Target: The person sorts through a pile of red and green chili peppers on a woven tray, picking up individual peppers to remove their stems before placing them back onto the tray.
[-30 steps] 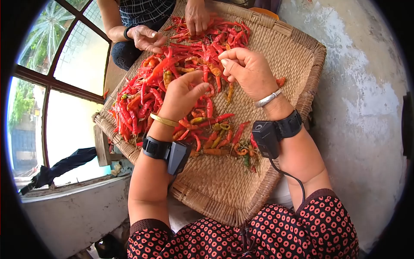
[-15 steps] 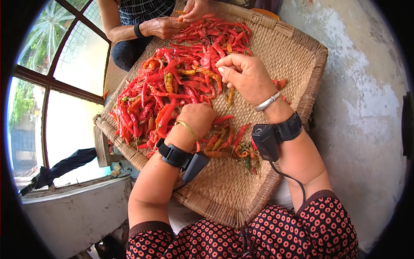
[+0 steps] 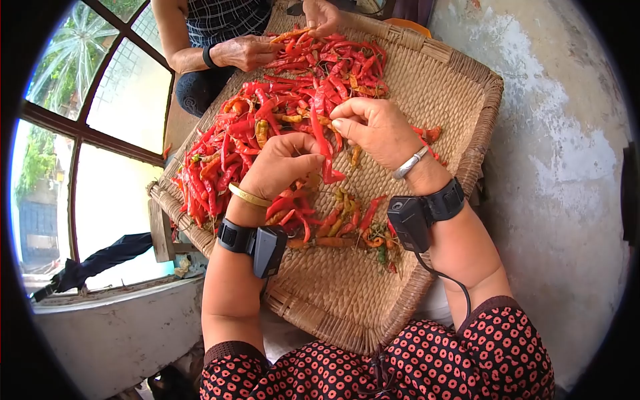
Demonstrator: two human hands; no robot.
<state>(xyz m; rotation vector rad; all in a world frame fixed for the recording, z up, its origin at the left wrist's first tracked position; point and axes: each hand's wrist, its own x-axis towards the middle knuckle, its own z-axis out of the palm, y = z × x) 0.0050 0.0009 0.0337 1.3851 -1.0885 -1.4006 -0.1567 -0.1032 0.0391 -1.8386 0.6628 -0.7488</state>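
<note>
A long red chili pepper point(image 3: 319, 127) hangs bent at the fingertips of my left hand point(image 3: 280, 165), which is closed on it above the woven tray point(image 3: 347, 293). To its right, my right hand point(image 3: 381, 133) is curled with thumb and forefinger together, close to the same pepper; anything between those fingertips is too small to make out. Behind and left of my hands spreads a heap of red chili peppers point(image 3: 210, 180), with a few yellowish ones mixed in. A smaller group of orange and shriveled chili peppers point(image 3: 337, 241) lies nearer to me.
Across the tray, another person's hands point(image 3: 250, 52) hold an orange chili pepper point(image 3: 291, 35). Several red peppers point(image 3: 430, 133) lie by my right wrist. At left are a window point(image 3: 79, 130) and a folded dark umbrella point(image 3: 107, 257). A stained wall point(image 3: 553, 167) stands right.
My left hand has risen from the heap with a long red chili pepper and turned toward my right hand. The other person's hands have moved apart along the orange pepper.
</note>
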